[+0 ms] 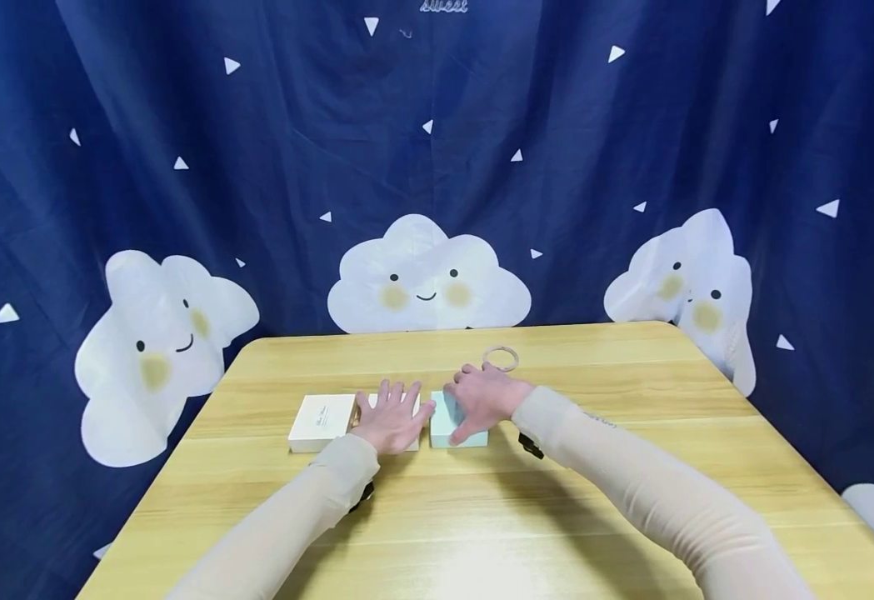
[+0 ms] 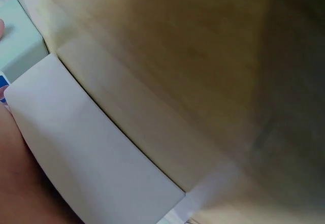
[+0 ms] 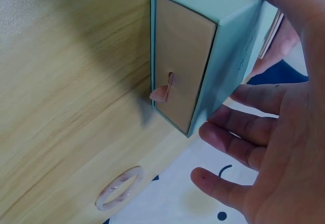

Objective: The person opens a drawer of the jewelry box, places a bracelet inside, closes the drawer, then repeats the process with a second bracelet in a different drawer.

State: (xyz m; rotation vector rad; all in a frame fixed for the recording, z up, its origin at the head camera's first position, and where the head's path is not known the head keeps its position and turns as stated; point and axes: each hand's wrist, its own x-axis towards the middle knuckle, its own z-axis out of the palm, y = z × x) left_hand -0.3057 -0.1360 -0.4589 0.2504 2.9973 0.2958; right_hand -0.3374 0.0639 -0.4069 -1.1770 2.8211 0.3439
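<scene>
A mint-green drawer box (image 1: 444, 417) lies on the table, its cream drawer front (image 3: 184, 56) and pink ribbon tab (image 3: 160, 93) showing in the right wrist view. My right hand (image 1: 484, 398) spans this box from above, thumb at the near side and fingertips around the far edge. Just left of it, my left hand (image 1: 393, 418) rests with spread fingers on a white box (image 2: 96, 132), mostly hidden under the palm in the head view. Another white box (image 1: 322, 421) with small print on its lid is left of that hand.
A pale marbled bangle (image 1: 501, 358) lies behind the mint box, near the far part of the wooden table (image 1: 586, 367). Behind the table hangs a dark blue curtain (image 1: 272, 150) with white clouds and triangles.
</scene>
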